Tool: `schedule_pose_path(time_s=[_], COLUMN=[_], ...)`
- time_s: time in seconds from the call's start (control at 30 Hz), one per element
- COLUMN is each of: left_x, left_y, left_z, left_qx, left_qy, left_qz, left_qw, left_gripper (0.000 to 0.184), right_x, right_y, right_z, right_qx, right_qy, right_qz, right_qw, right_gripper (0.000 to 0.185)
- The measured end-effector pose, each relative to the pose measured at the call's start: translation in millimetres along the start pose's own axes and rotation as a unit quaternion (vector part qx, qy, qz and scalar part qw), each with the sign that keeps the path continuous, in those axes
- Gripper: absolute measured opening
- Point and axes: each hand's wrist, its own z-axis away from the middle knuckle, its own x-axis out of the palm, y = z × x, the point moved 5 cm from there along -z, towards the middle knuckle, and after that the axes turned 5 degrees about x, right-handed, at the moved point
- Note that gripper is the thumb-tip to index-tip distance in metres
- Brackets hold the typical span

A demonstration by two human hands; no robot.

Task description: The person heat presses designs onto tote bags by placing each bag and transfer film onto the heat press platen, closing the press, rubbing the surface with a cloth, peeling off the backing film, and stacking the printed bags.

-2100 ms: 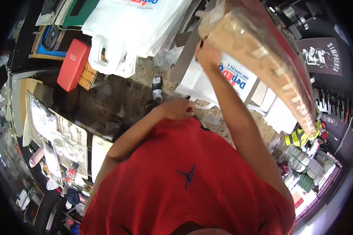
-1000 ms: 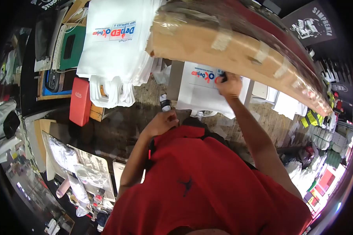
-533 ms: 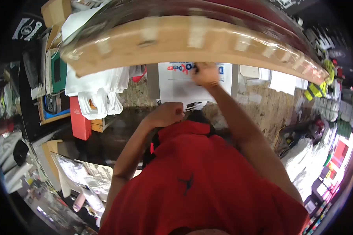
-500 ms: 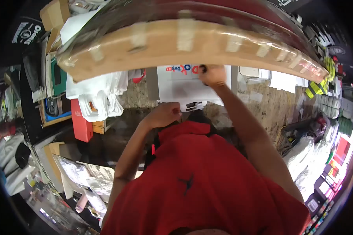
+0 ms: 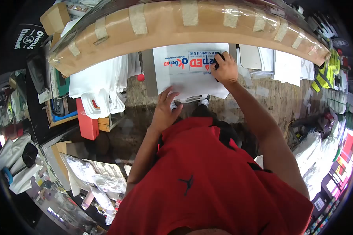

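Observation:
A white bag or sheet (image 5: 192, 87) with red and blue printed lettering lies flat on a grey board (image 5: 148, 72). My right hand (image 5: 227, 70) is closed on a small black object (image 5: 216, 62), pressed against the right side of the print; its kind I cannot make out. Near the lower left edge of the white piece is my left hand (image 5: 166, 111), fingers apart and holding nothing. Whether its fingertips touch the piece I cannot tell.
A large carton with tape strips (image 5: 157, 29) hangs across the top of the view, above the board. Stacked white bags with handles (image 5: 102, 84) are at left, beside a red box (image 5: 88, 121). White sheets (image 5: 288, 66) lie at right, near a yellow safety vest (image 5: 325, 76).
My left hand has risen and opened its fingers. My right hand still grips the black object by the print. The view has shifted, so more of the lettering shows under the carton.

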Motion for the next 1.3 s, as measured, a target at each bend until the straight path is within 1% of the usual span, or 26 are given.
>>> schedule_pose_path(time_s=[0.03,0.1,0.17,0.23,0.27,0.33,0.37,0.43,0.47,0.5,0.57,0.63,0.7,0.73,0.8,0.83,0.87,0.9,0.93,0.97,1.03,1.07,1.1,1.17,1.23,1.3], left_x=[-1.9,-2.6,-0.7,-4.1,0.6,9.3,13.6,14.8,15.1,16.3,17.3,13.2,8.9,7.3,6.1,7.3,8.5,9.8,8.9,9.6,14.8,13.8,14.6,15.2,13.8,17.3], left_y=[-5.1,-19.5,-23.6,-20.1,-21.6,-35.7,-38.1,-41.8,-43.2,-45.4,-44.5,-43.7,-37.1,-35.7,-37.3,-36.0,-36.4,-36.5,-37.8,-42.7,-47.7,-48.8,-52.3,-56.7,-58.6,-54.6], left_z=[-1.6,-0.9,5.5,-4.9,-7.4,-11.9,-19.6,-25.3,-27.5,-28.7,-30.7,-34.0,-35.0,-34.5,-29.4,-29.5,-28.0,-24.2,-23.8,-19.3,-12.6,-9.6,-6.8,-3.9,-3.3,-8.0], left_qx=[-0.014,-0.012,-0.022,-0.005,-0.003,-0.096,-0.091,-0.082,-0.076,-0.076,-0.078,-0.145,-0.147,-0.142,-0.136,-0.124,-0.132,-0.138,-0.142,-0.15,-0.106,-0.138,-0.144,-0.107,-0.115,-0.115], left_qy=[-0.006,0.001,-0.001,-0.002,-0.007,0.059,0.058,0.08,0.08,0.072,0.057,0.027,0.036,0.044,0.053,0.059,0.071,0.069,0.07,0.079,0.094,0.08,0.081,0.095,0.097,0.091], left_qz=[0.013,0.024,0.037,0.003,0.003,0.029,0.027,-0.048,-0.05,-0.063,-0.071,0.005,0.01,0.012,0.018,0.026,0.029,0.037,0.043,0.04,0.048,0.054,0.051,0.049,0.057,0.072], left_qw=[1.0,1.0,0.999,1.0,1.0,0.993,0.994,0.992,0.993,0.993,0.993,0.989,0.988,0.989,0.989,0.99,0.988,0.987,0.986,0.985,0.989,0.986,0.985,0.988,0.987,0.987], left_gripper=[0.045,0.046,0.046,0.056,0.056,0.067,0.067,0.081,0.081,0.083,0.086,0.088,0.087,0.086,0.086,0.086,0.086,0.086,0.087,0.087,0.087,0.088,0.088,0.092,0.094,0.095], right_x=[0.8,11.0,29.6,47.1,54.7,70.6,69.3,72.8,69.2,65.9,52.8,31.6,20.7,18.5,17.7,17.7,17.9,18.6,21.8,26.5,43.8,54.6,64.1,73.2,92.6,98.3], right_y=[-4.7,-14.7,-46.3,-91.5,-111.7,-151.0,-160.0,-168.6,-161.2,-144.4,-90.8,-34.8,-1.6,3.1,2.9,-2.3,-5.8,-11.7,-28.0,-47.5,-90.2,-114.3,-138.6,-177.2,-205.3,-208.9], right_z=[-0.2,-4.3,-8.9,-18.7,-23.1,-34.0,-42.0,-48.2,-46.0,-43.5,-29.0,-22.0,-32.0,-34.9,-42.3,-45.0,-43.8,-37.0,-31.1,-27.8,-28.2,-30.6,-30.7,-39.5,-50.9,-58.7], right_qx=[0.001,0.025,-0.026,-0.061,-0.077,-0.085,-0.084,-0.054,-0.076,-0.074,-0.03,0.019,0.029,0.024,0.03,0.019,0.042,0.068,0.039,0.009,-0.059,-0.086,-0.11,-0.149,-0.133,-0.109], right_qy=[0.001,-0.024,-0.023,-0.019,-0.012,-0.041,-0.036,-0.115,-0.083,-0.079,-0.02,0.003,0.016,0.014,0.041,0.039,0.03,0.019,-0.002,0.016,0.018,0.005,-0.01,-0.003,-0.023,-0.04], right_qz=[0.002,0.024,-0.025,-0.065,-0.095,-0.091,-0.09,-0.111,-0.134,-0.133,-0.146,-0.116,-0.053,-0.055,0.004,0.003,-0.009,-0.023,-0.012,-0.032,-0.097,-0.093,-0.09,-0.1,-0.121,-0.133], right_qw=[1.0,0.999,0.999,0.996,0.992,0.991,0.992,0.986,0.985,0.985,0.989,0.993,0.998,0.998,0.999,0.999,0.999,0.997,0.999,0.999,0.993,0.992,0.99,0.984,0.983,0.984], right_gripper=[0.022,0.021,0.024,0.026,0.027,0.029,0.029,0.03,0.029,0.029,0.029,0.028,0.028,0.028,0.027,0.027,0.027,0.027,0.027,0.024,0.025,0.025,0.025,0.026,0.027,0.027])
